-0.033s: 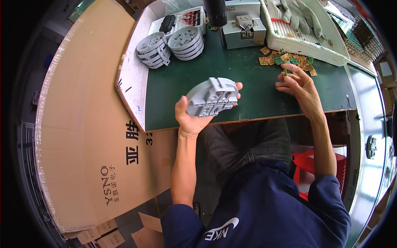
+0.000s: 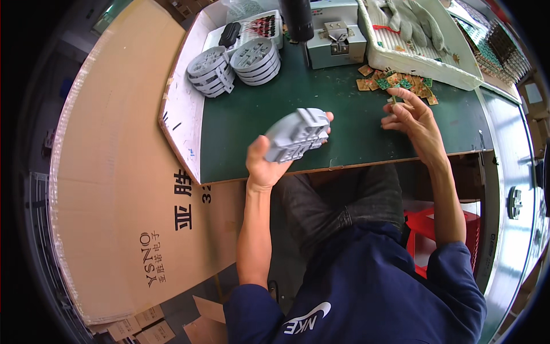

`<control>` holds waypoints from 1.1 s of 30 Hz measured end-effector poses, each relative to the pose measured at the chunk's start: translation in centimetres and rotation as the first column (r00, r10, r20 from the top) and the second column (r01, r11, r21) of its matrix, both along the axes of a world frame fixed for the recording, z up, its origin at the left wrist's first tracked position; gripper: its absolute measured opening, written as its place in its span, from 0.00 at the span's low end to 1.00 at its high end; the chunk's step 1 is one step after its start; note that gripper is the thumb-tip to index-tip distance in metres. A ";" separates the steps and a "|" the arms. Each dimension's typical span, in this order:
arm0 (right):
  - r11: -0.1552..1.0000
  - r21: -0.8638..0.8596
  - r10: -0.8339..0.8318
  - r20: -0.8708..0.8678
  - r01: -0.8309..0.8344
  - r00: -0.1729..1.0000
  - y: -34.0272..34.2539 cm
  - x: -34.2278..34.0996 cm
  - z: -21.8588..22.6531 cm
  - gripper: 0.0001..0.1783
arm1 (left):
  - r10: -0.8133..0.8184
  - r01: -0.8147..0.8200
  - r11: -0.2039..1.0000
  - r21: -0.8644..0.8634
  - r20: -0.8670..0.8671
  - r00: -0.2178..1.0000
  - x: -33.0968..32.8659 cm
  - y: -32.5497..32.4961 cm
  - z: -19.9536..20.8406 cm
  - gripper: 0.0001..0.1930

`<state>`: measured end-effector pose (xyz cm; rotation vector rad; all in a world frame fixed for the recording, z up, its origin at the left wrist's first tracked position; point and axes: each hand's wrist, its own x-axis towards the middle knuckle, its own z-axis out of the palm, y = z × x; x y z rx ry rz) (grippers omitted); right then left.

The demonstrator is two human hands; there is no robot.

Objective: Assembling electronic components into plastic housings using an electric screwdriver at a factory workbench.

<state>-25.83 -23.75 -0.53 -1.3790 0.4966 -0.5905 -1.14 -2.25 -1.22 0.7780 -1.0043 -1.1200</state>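
My left hand (image 2: 267,167) grips a grey oval plastic housing (image 2: 298,136) above the near part of the green tabletop. Its thumb lies on the left side and fingertips show past the right edge. The housing is tilted, with moulded compartments on the side in view. Over to the right, my right hand (image 2: 421,126) pinches a small circuit board (image 2: 394,100) between thumb and index finger; it is seen nearly edge-on. Just beyond those fingers lies a loose pile of small circuit boards (image 2: 408,81), copper-coloured and green.
Two stacks of grey housings (image 2: 255,62) stand at the back left, before a white tray (image 2: 260,27) of small red-and-black parts. A metal box with a clamp (image 2: 337,54) and a dark cylinder (image 2: 298,23) are at the back. A white foam tray (image 2: 424,64) holds gloves (image 2: 415,26).
The grey housing has tipped in my left hand, so its compartment side shows more narrowly. My right hand has hardly moved.
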 end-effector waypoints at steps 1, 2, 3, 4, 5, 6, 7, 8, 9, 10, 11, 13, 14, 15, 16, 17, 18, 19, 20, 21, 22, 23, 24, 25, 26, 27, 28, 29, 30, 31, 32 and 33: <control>1.000 0.029 0.006 0.020 -0.006 1.000 0.1 0.0 0.0 0.22 | 0.057 -0.061 0.998 0.023 0.150 0.987 -0.3 -0.3 0.0 0.54; 1.000 -0.015 -0.024 0.020 0.025 0.999 0.4 0.2 0.1 0.22 | 0.094 -0.109 0.993 0.037 0.278 0.956 -0.2 -0.6 0.0 0.47; 1.000 -0.015 -0.006 0.049 0.007 0.999 0.5 0.4 -0.1 0.22 | 0.186 -0.229 0.973 0.029 0.489 0.852 -0.5 -1.1 0.0 0.43; 1.000 -0.016 0.011 0.074 -0.010 0.997 0.5 0.6 -0.3 0.22 | 0.258 -0.340 0.940 -0.008 0.670 0.696 -1.2 -1.6 0.6 0.39; 1.000 0.001 0.022 0.087 -0.022 0.996 0.6 0.9 -0.2 0.24 | 0.317 -0.413 0.904 -0.110 0.822 0.474 -1.7 -2.2 0.7 0.35; 0.999 -0.007 0.031 0.087 -0.031 0.996 1.0 1.1 -0.2 0.25 | 0.312 -0.396 0.911 -0.112 0.816 0.487 -2.2 -2.7 0.4 0.35; 0.999 -0.018 0.044 0.086 -0.043 0.995 1.2 1.3 -0.1 0.26 | 0.331 -0.448 0.875 -0.184 0.903 0.275 -2.6 -3.1 0.2 0.34; 0.997 -0.004 0.082 0.080 -0.082 0.993 1.1 1.3 -0.3 0.27 | 0.331 -0.484 0.833 -0.268 0.942 0.047 -3.0 -3.5 -0.1 0.34; 0.996 0.020 0.090 0.106 -0.093 0.990 1.2 1.4 -0.5 0.26 | 0.312 -0.477 0.831 -0.287 0.950 -0.028 -3.3 -3.8 -0.4 0.37; 0.994 0.045 0.097 0.131 -0.104 0.987 1.4 1.4 -0.6 0.26 | 0.319 -0.470 0.834 -0.288 0.948 -0.015 -3.5 -4.1 -0.4 0.37; 0.991 0.073 0.103 0.095 -0.110 0.990 1.5 1.2 -0.2 0.26 | 0.327 -0.470 0.832 -0.296 0.945 -0.018 -3.7 -4.2 -0.3 0.40; 0.992 0.062 0.109 0.073 -0.114 0.991 1.5 1.2 0.1 0.26 | 0.352 -0.479 0.822 -0.309 0.936 -0.001 -4.1 -4.6 0.1 0.43; 0.990 0.055 0.123 0.061 -0.127 0.990 1.6 1.2 0.2 0.26 | 0.356 -0.480 0.821 -0.309 0.935 0.008 -4.2 -4.5 0.4 0.43; 0.988 0.077 0.124 0.093 -0.131 0.988 1.8 1.2 0.3 0.25 | 0.416 -0.486 0.799 -0.354 0.909 0.021 -4.4 -4.4 0.7 0.41; 0.989 0.076 0.124 0.085 -0.130 0.989 1.9 1.2 0.1 0.25 | 0.472 -0.493 0.774 -0.396 0.881 0.034 -4.7 -4.1 1.0 0.39; 0.992 -0.016 0.128 0.087 -0.127 0.988 2.0 1.2 -0.2 0.25 | 0.507 -0.528 0.758 -0.383 0.856 0.106 -5.2 -4.0 1.7 0.32; 0.987 -0.108 0.132 0.090 -0.123 0.987 2.0 1.2 -0.3 0.26 | 0.508 -0.532 0.757 -0.380 0.854 0.112 -5.4 -4.1 2.1 0.32; 0.981 -0.135 0.150 0.090 -0.137 0.985 2.2 1.3 -0.1 0.25 | 0.482 -0.533 0.805 -0.261 0.812 0.330 -5.6 -4.0 2.5 0.30; 0.980 -0.136 0.158 0.084 -0.145 0.984 2.6 1.4 0.1 0.25 | 0.440 -0.505 0.851 -0.146 0.724 0.532 -5.8 -3.9 2.8 0.29; 0.979 -0.147 0.153 0.085 -0.139 0.985 3.1 1.5 0.2 0.24 | 0.451 -0.493 0.856 -0.156 0.693 0.563 -6.2 -4.1 3.1 0.26; 0.978 -0.159 0.148 0.088 -0.133 0.985 3.5 1.6 0.4 0.23 | 0.457 -0.500 0.852 -0.157 0.689 0.562 -6.5 -4.3 3.1 0.26; 0.964 -0.223 0.157 0.025 -0.148 0.987 3.8 1.6 1.2 0.22 | 0.406 -0.486 0.872 -0.052 0.631 0.661 -6.8 -4.4 3.0 0.24; 0.962 -0.226 0.163 0.022 -0.154 0.986 3.9 1.7 1.2 0.22 | 0.355 -0.458 0.887 0.051 0.558 0.750 -7.0 -4.5 3.0 0.22; 0.943 -0.280 0.178 -0.024 -0.178 0.984 4.0 1.8 0.9 0.23 | 0.358 -0.461 0.886 0.052 0.556 0.750 -7.2 -4.7 2.8 0.22; 0.921 -0.331 0.190 -0.070 -0.203 0.979 4.2 2.0 0.8 0.23 | 0.373 -0.451 0.891 0.051 0.483 0.792 -7.3 -4.9 2.5 0.19; 0.938 -0.261 0.214 -0.075 -0.226 0.974 4.5 2.1 0.9 0.23 | 0.385 -0.441 0.896 0.050 0.407 0.829 -7.3 -4.9 2.1 0.16; 0.938 -0.262 0.213 -0.077 -0.226 0.974 4.6 2.1 0.7 0.23 | 0.385 -0.440 0.896 0.050 0.404 0.830 -7.4 -4.9 2.0 0.16; 0.925 -0.308 0.213 -0.065 -0.222 0.975 4.5 2.1 0.3 0.25 | 0.412 -0.457 0.889 0.001 0.431 0.803 -7.5 -4.9 1.8 0.14; 0.910 -0.353 0.213 -0.052 -0.217 0.976 4.6 2.1 0.1 0.27 | 0.439 -0.472 0.880 -0.047 0.456 0.774 -7.6 -4.8 1.7 0.12; 0.910 -0.353 0.214 -0.055 -0.219 0.975 5.0 2.2 0.5 0.27 | 0.441 -0.473 0.880 -0.047 0.454 0.774 -7.6 -4.8 1.3 0.12; 0.933 -0.325 0.136 -0.072 -0.153 0.988 5.7 2.4 1.4 0.30 | 0.465 -0.487 0.872 -0.051 0.400 0.790 -7.6 -4.8 0.9 0.12; 0.951 -0.297 0.059 -0.092 -0.084 0.994 6.3 2.5 1.8 0.33 | 0.487 -0.501 0.864 -0.055 0.345 0.802 -7.7 -4.7 0.6 0.13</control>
